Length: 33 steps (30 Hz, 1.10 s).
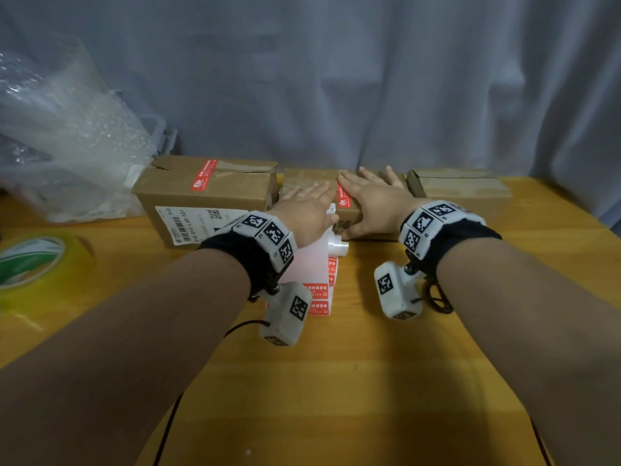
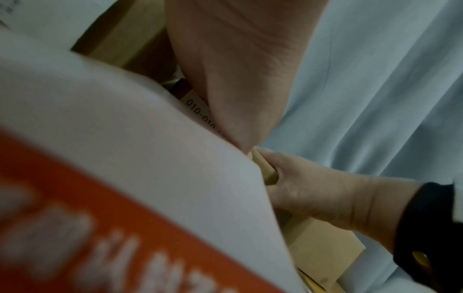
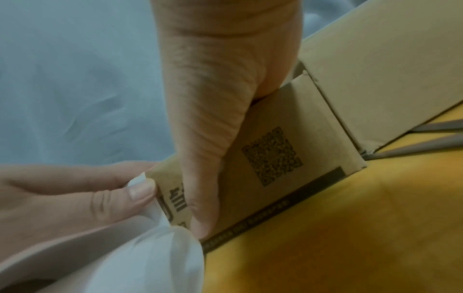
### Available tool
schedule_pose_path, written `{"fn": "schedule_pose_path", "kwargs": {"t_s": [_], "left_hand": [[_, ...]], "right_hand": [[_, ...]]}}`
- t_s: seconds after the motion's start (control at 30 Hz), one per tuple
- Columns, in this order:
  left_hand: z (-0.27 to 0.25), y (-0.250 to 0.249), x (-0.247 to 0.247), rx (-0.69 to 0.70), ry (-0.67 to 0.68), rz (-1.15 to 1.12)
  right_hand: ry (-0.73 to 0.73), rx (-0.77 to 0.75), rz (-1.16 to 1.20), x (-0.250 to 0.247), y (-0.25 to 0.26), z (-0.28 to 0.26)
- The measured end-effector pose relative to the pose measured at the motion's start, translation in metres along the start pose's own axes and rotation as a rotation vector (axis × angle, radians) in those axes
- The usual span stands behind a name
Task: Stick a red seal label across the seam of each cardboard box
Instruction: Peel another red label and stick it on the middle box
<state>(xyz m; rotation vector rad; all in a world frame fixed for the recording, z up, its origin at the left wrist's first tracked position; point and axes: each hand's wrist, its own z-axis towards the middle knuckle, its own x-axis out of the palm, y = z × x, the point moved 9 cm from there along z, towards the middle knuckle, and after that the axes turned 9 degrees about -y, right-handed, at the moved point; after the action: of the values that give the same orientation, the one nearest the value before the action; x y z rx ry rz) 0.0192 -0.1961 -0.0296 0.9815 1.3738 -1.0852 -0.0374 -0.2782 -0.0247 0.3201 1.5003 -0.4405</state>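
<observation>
Three cardboard boxes stand in a row at the back of the wooden table (image 1: 369,364). The left box (image 1: 208,196) carries a red seal label (image 1: 203,174) across its seam. On the middle box (image 1: 351,215) lies another red label (image 1: 343,196), between my two hands. My left hand (image 1: 309,203) and right hand (image 1: 369,193) lie flat on its top with fingers straight. In the right wrist view my right thumb (image 3: 213,138) presses the box's front face (image 3: 273,156). The right box (image 1: 463,186) shows no label. The label roll (image 1: 319,274) stands under my left wrist.
A bubble-wrap bag (image 1: 67,129) fills the back left, over a plastic bin. A roll of clear tape (image 1: 30,264) lies at the left edge. A grey curtain (image 1: 369,79) hangs right behind the boxes. Bare tabletop stretches toward me.
</observation>
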Motion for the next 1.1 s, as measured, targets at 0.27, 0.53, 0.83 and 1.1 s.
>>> {"fn": "schedule_pose_path", "kwargs": {"t_s": [0.27,0.53,0.83,1.1], "left_hand": [[0.000,0.000,-0.001,-0.005,-0.027,0.020],[-0.001,0.000,-0.003,0.011,-0.051,0.031],[-0.001,-0.002,-0.008,-0.031,-0.028,0.028],[-0.002,-0.006,-0.011,-0.049,-0.015,0.006]], "right_hand": [[-0.340,-0.156,0.310,-0.022,0.011,-0.033],[-0.049,-0.026,0.114,-0.004,0.005,-0.011],[-0.116,-0.055,0.119,-0.009,0.011,-0.014],[-0.325,-0.091,0.262,-0.031,0.021,-0.038]]}}
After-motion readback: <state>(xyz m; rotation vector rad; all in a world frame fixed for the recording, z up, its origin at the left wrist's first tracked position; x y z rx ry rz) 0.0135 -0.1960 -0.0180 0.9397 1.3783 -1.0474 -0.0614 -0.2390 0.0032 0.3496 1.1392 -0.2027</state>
